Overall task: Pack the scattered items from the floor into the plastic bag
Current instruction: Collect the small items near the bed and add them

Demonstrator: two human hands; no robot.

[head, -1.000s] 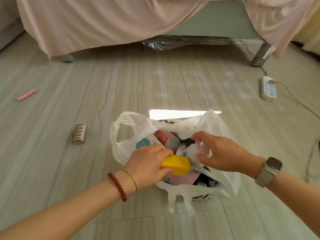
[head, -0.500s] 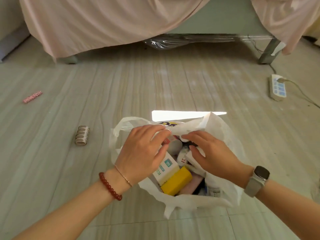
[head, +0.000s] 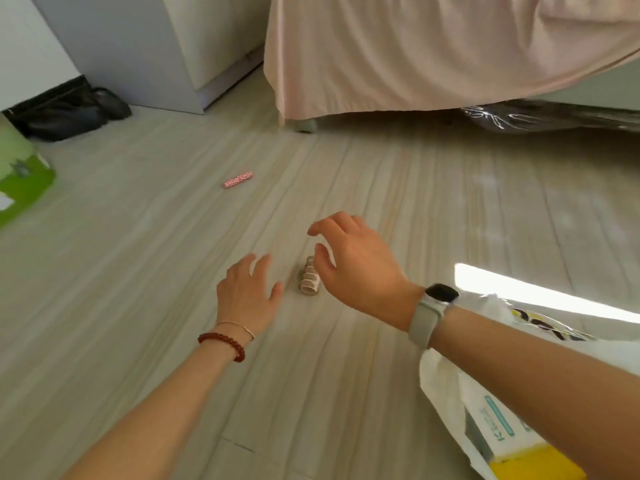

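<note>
- A green box (head: 24, 174) lies at the far left edge of the floor (head: 138, 289), with a black bag (head: 65, 114) behind it against a pale cabinet (head: 145, 46).
- A small pink patterned stick (head: 238, 179) lies alone on the floor, well apart from both hands, further out.
- The left hand (head: 247, 296) hovers low over the floor with its fingers straight and spread, holding nothing; a red bead bracelet (head: 223, 344) and a thin silver bangle sit on its wrist.
- A stack of tape rolls (head: 309, 278) lies on its side just beside the left hand, between the two hands.
- The right hand (head: 360, 268) is above and partly over the rolls, its fingers loosely arched and apart, gripping nothing; whether the thumb touches the rolls cannot be told. A watch (head: 434, 308) is on its wrist.
- The white plastic bag (head: 446, 386) sits at the lower right beneath the right forearm, a white box with teal print and a yellow box (head: 536, 465) showing inside.
- A pink bedsheet (head: 433, 53) hangs at the upper right.
</note>
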